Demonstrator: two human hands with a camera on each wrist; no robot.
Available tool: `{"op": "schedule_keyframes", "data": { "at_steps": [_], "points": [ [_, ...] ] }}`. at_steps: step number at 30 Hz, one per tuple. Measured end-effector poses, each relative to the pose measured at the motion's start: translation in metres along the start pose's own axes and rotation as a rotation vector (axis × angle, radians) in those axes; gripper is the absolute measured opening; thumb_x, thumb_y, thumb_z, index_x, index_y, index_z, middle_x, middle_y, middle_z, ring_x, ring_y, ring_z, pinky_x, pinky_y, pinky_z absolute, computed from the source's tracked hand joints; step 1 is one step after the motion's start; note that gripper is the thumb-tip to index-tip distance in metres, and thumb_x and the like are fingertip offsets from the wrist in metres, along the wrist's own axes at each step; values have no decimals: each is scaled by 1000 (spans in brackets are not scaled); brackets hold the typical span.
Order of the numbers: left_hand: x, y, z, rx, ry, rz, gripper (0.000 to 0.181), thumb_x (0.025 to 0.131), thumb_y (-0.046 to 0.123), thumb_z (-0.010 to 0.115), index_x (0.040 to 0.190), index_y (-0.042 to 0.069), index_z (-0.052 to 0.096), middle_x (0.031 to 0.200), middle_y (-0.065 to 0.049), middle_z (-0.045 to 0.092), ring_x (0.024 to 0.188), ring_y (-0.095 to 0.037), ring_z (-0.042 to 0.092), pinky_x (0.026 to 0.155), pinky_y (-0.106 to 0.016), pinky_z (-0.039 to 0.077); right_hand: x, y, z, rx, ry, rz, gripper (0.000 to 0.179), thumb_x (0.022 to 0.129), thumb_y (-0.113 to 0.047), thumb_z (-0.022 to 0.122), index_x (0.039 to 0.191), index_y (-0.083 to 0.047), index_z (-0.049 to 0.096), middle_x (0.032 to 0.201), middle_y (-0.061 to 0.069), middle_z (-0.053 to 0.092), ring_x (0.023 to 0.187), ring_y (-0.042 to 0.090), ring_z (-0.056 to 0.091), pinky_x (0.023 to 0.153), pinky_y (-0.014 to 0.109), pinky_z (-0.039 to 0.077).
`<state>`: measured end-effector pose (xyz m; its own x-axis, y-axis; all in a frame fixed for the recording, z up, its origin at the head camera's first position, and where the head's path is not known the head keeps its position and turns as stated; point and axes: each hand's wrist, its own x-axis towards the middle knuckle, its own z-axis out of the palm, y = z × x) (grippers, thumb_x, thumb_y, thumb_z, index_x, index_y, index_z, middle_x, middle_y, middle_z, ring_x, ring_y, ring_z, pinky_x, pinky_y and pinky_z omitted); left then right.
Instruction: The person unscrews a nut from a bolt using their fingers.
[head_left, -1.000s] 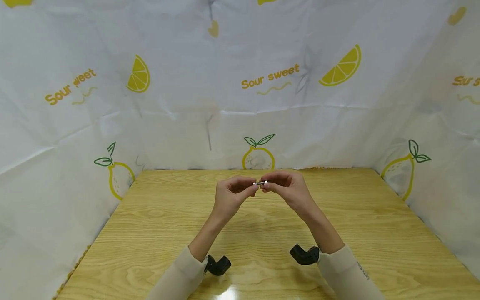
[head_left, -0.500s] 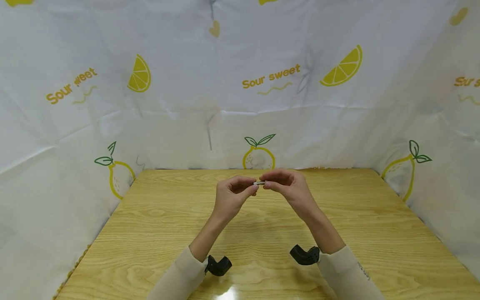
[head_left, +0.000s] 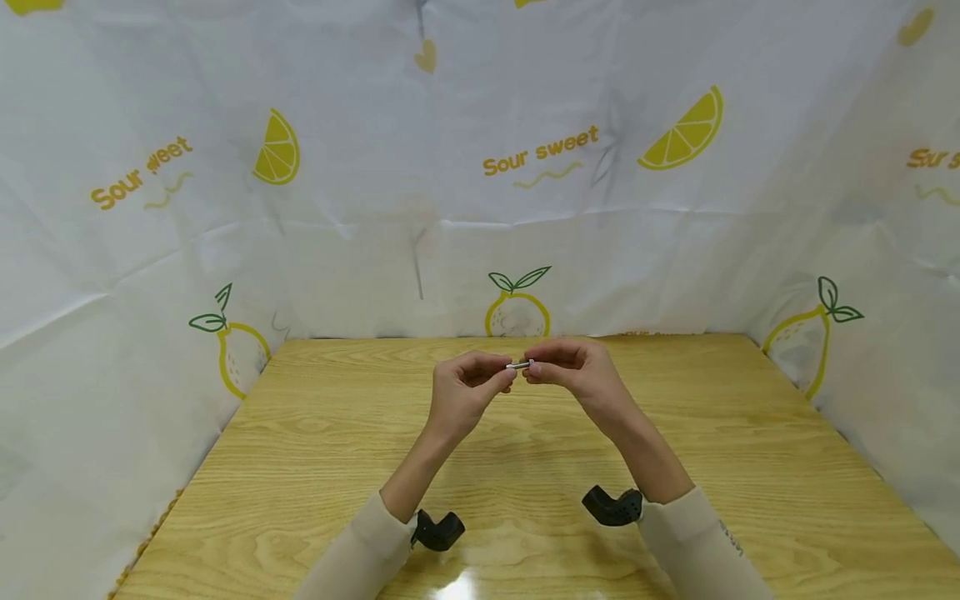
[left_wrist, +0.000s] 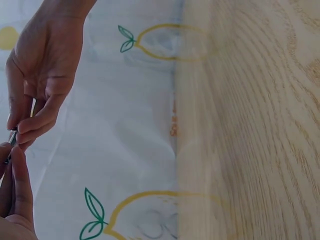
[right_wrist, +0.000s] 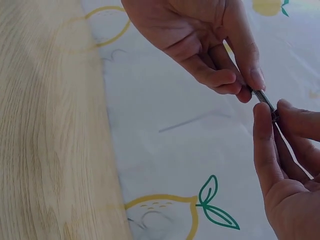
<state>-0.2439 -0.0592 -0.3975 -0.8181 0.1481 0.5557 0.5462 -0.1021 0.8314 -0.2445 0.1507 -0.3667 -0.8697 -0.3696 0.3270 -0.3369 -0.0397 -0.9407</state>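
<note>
A small metal bolt (head_left: 519, 365) with a threaded shank is held up over the table, between my two hands. My left hand (head_left: 463, 392) pinches its left end between thumb and fingers. My right hand (head_left: 581, 375) has thumb and fingertips at the other end, on the bolt's head. In the right wrist view the thread of the bolt (right_wrist: 265, 100) shows between the fingertips, and its dark head lies between the right fingers (right_wrist: 265, 140). The left wrist view shows only a sliver of the bolt (left_wrist: 13, 138); the left fingertips hide its end.
Below the hands lies a wood-grain table (head_left: 517, 500). A white cloth (head_left: 360, 192) printed with lemons and lettering hangs around its back and sides. Black camera mounts (head_left: 438, 531) sit at the wrists, by the light sleeves (head_left: 360, 546).
The right fingers shift slightly at the bolt's head: half a second ago they sat higher, now they have come down again. The left hand keeps its place and its pinch.
</note>
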Motion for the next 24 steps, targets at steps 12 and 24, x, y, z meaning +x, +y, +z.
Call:
{"op": "schedule_keyframes", "data": {
  "at_steps": [12, 24],
  "points": [
    [1, -1, 1, 4, 3, 15, 17, 92, 1, 76, 104, -11, 75, 95, -31, 73, 72, -10, 73, 71, -30, 66, 0, 0, -1, 45, -9, 16, 35, 96, 3, 68, 124, 21, 58, 105, -3, 76, 94, 12, 76, 90, 32, 65],
    [-1, 0, 1, 2, 6, 16, 14, 91, 1, 76, 103, -7, 77, 94, -30, 73, 71, -6, 72, 70, -29, 66, -1, -4, 1, 0, 11, 12, 30, 95, -3, 73, 120, 13, 67, 109, -3, 76, 99, 15, 74, 95, 28, 62]
  ]
}}
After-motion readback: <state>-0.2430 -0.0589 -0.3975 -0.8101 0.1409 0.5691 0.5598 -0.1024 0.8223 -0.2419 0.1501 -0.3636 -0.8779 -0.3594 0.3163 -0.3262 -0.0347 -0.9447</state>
